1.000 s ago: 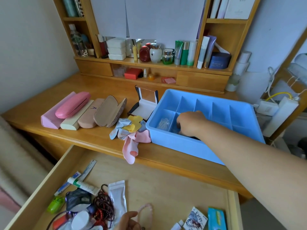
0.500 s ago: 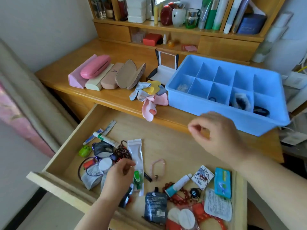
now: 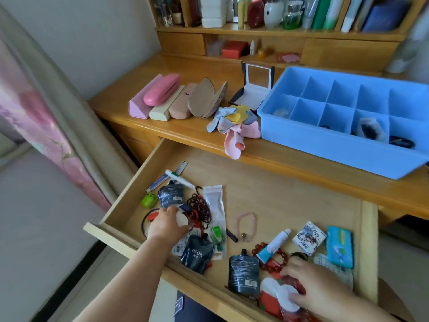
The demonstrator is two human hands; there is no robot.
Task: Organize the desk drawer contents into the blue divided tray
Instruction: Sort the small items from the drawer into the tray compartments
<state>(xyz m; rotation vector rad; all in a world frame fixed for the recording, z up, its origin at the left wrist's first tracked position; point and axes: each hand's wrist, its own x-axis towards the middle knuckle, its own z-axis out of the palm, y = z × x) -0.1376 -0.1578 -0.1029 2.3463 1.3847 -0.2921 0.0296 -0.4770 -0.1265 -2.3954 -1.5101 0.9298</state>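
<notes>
Reaching into the pulled-out light wooden drawer (image 3: 290, 201) from the near edge, left hand (image 3: 166, 225) down on the clutter at the drawer's left end, fingers curled round a small white round pad (image 3: 181, 220). Just beyond it, a dark foil pouch (image 3: 171, 196), a lime-green plastic clip (image 3: 148, 200), a white pen-like tube (image 3: 178, 178) and a tangle of dark red beads (image 3: 200, 209). Further right, a clear zip bag (image 3: 214, 201), a navy pouch marked DPOR (image 3: 197, 254), a pink bead bracelet (image 3: 246, 225), a white-and-blue cream tube (image 3: 274, 246) and a teal card packet (image 3: 340, 249). At the near right corner, right hand (image 3: 311, 289) resting palm-down on a heap of red and white things, fingers spread and loosely bent over a white round pad (image 3: 286, 296); actual grip impossible to tell. Above, on the wooden worktop (image 3: 185, 135): pink, cream and brown glasses cases in a row (image 3: 176, 98), crumpled pastel cloths (image 3: 234, 126), an open jewellery box (image 3: 253, 91), then the blue plastic divided tray (image 3: 325, 149), touching the cloths, dark items lying in its near right compartments.
</notes>
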